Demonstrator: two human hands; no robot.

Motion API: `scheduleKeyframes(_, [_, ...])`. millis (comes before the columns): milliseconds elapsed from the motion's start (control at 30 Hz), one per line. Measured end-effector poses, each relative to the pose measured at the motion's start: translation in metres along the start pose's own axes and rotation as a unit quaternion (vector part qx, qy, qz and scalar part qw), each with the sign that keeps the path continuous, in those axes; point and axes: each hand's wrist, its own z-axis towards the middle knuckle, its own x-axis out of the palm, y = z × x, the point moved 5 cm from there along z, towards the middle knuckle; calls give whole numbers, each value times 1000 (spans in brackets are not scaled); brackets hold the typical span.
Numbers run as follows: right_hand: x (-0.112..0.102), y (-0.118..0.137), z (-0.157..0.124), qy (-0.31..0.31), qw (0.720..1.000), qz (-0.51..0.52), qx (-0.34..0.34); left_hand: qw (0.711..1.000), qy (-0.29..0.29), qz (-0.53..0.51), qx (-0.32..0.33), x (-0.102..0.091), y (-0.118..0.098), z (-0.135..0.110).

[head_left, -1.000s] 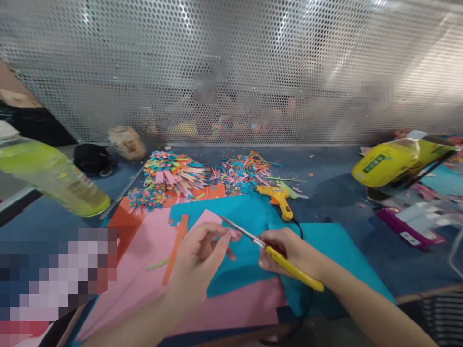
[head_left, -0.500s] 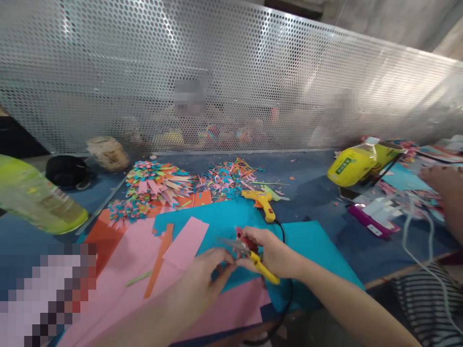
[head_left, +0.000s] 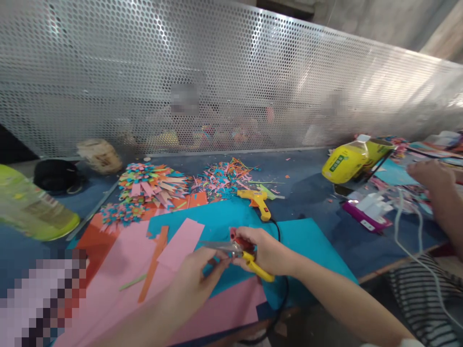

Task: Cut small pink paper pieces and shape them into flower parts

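My right hand point(head_left: 265, 250) grips a pair of scissors point(head_left: 256, 270) with a yellow handle, its fingers bent round it. A small red part shows by the index finger; I cannot tell whether it belongs to the scissors. The metal blades point left, over my left hand point(head_left: 206, 270), whose thumb and fingers are pinched together close to the pivot. What they hold is hidden. Beneath both hands lie blue paper point(head_left: 304, 250) and pink sheets point(head_left: 119, 260). An orange strip point(head_left: 154, 265) and a small pink piece point(head_left: 183, 243) rest left of my hands.
A yellow glue gun point(head_left: 258, 202) lies ahead, its black cord running past my right wrist. Behind are a fringed paper bundle point(head_left: 152, 183) and loose clippings point(head_left: 224, 178). Bottles flank the table: green point(head_left: 36, 207) left, yellow point(head_left: 342, 161) right. Another person's hand point(head_left: 434, 176) is far right.
The whole view has shifted slightly, so things sit a little further left. The scissor blades now lie flatter and nearer my left fingers. Both hands keep their hold.
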Motion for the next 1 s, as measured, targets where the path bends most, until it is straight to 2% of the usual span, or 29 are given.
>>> scheduleKeyframes(167, [0,4,1,-14,996,81,26,999,-2,-42,-11,2,-1,1])
scheduleKeyframes(367, [1,-5,2,-58,984,159,60,993,-39,-110,-2,-1,-7,0])
scheduleKeyframes(467, [2,-7,1,-60,986,147,41,992,-48,-114,5,-2,-8,0])
scheduleKeyframes(667, [3,-10,1,-60,984,157,62,991,-65,-118,-5,-4,-8,-1])
scheduleKeyframes(833, [-1,-9,0,-62,990,126,31,973,-92,-210,-30,-8,-4,0])
scheduleKeyframes(1000, [-3,-9,0,-31,997,68,9,943,-122,-309,-30,-17,-1,4])
